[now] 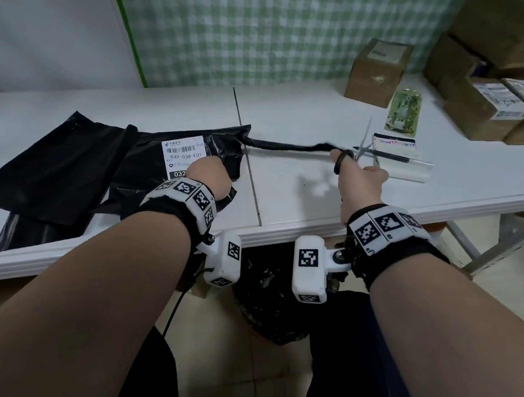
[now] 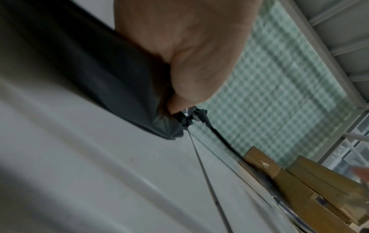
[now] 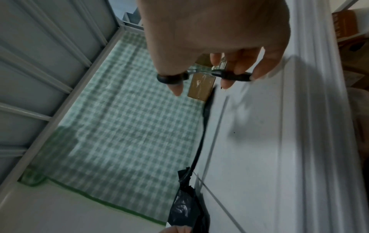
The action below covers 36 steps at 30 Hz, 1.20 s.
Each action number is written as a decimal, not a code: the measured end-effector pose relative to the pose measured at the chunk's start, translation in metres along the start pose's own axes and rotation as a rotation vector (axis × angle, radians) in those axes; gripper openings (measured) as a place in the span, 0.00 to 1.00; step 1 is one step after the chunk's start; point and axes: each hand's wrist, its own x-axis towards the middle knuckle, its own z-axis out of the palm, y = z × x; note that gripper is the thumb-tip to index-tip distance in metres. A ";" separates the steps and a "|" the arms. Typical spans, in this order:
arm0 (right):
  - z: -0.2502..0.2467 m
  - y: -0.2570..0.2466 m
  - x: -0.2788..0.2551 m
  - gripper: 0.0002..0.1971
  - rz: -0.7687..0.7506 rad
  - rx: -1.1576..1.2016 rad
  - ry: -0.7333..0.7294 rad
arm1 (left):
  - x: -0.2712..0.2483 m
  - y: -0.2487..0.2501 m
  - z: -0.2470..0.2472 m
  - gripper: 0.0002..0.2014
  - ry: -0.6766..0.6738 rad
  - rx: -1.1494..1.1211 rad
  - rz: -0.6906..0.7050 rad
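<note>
1. Left hand (image 1: 208, 173) pinches the black bag (image 1: 64, 161) and pins it flat on the tabletop (image 1: 286, 201); right hand (image 1: 361, 183) has thumb and fingers curled through the loops of the scissors (image 1: 361, 150).
2. I see a thin strip (image 1: 285, 146) stretched from the bag's ragged edge to the scissors.
3. I judge the film light, soft, slippery and stretchy; I'd grip close to the tear, beside the label (image 1: 184, 157), not the loose far flap.

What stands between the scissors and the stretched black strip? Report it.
Nothing visible does. The black strip runs from the black bag, gripped by the left hand, right up to the right hand, ending beside the scissors.
</note>
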 end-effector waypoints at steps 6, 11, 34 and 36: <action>0.002 -0.002 0.006 0.21 -0.106 -0.478 -0.022 | 0.003 -0.001 -0.002 0.16 -0.022 0.007 0.008; 0.017 0.002 0.004 0.22 -0.282 -0.711 -0.135 | 0.004 -0.006 -0.002 0.16 -0.009 -0.028 0.049; 0.093 -0.046 0.080 0.26 -0.310 -1.039 -0.086 | 0.038 0.002 -0.015 0.12 -0.355 0.264 0.071; 0.090 -0.046 0.084 0.25 -0.303 -1.119 -0.088 | 0.036 0.004 -0.017 0.10 -0.360 0.240 0.061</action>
